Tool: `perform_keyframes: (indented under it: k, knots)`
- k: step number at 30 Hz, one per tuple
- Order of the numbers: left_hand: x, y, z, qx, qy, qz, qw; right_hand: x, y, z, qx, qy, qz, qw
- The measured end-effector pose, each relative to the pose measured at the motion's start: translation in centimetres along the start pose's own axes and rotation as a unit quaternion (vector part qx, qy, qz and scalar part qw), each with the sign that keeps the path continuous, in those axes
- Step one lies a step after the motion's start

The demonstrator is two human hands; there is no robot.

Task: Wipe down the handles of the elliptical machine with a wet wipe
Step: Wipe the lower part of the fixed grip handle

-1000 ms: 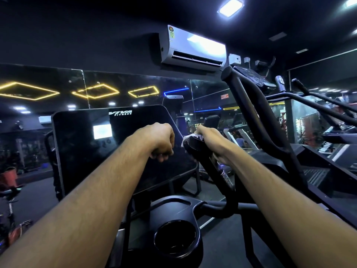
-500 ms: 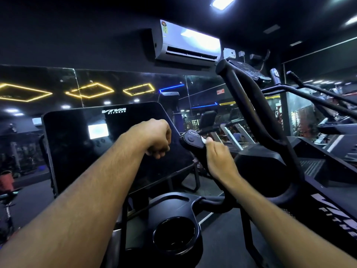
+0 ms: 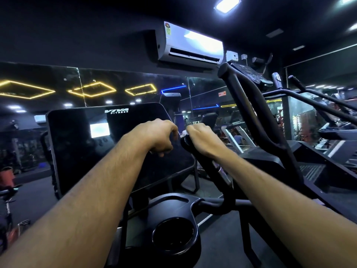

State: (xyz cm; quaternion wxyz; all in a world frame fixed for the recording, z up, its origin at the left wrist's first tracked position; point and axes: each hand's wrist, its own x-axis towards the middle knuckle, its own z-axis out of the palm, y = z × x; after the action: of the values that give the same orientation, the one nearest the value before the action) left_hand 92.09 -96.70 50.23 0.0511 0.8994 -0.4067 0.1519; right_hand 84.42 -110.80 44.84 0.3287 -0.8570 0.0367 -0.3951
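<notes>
My right hand (image 3: 202, 142) grips the top of the elliptical's short black inner handle (image 3: 212, 169), wrapped over its knob. A bit of the white wet wipe (image 3: 183, 131) sticks out from under the fingers at the handle's tip. Just left of it, my left hand (image 3: 156, 138) is held up with curled fingers in front of the black console screen (image 3: 116, 151). Whatever lies under that hand is hidden by it and by the dark screen. The long curved moving handle (image 3: 247, 113) rises to the right, untouched.
A round cup holder (image 3: 172, 235) sits low between my forearms. More black machines (image 3: 328, 136) crowd the right side. An air conditioner (image 3: 191, 45) hangs on the wall above mirrors. A red object (image 3: 6, 176) stands at the far left.
My right hand slid down the inner handle, then came back up over its top with the wipe. My left hand's fist has loosened slightly and stayed in place.
</notes>
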Motion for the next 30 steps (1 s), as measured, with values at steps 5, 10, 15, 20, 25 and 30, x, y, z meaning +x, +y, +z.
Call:
perform_keyframes:
  k: [5, 10, 15, 20, 25, 30]
  knots:
    - [-0.1, 0.0, -0.2, 0.003, 0.036, -0.033, 0.999, 1.6, -0.3, -0.5, -0.280, -0.122, -0.224, 0.925]
    - [-0.4, -0.1, -0.1, 0.036, 0.045, -0.051, 0.997, 1.4, -1.6, -0.5, -0.549, -0.206, -0.431, 0.686]
    - [-0.7, -0.1, 0.1, 0.024, 0.027, -0.054, 0.998, -0.5, -3.6, 1.1, -0.761, -0.233, -0.364, 0.483]
    - [-0.9, -0.3, 0.2, 0.022, 0.026, -0.048, 0.998, -2.7, -2.4, 4.8, -0.899, -0.256, -0.243, 0.260]
    - [-1.1, -0.2, 0.2, 0.006, 0.023, -0.015, 1.000, -2.8, 1.6, 2.8, -0.848, -0.231, -0.355, 0.318]
    - [-0.5, 0.0, 0.4, 0.006, 0.010, 0.071, 0.997, -3.9, 3.8, -3.4, -0.612, -0.193, -0.532, 0.553]
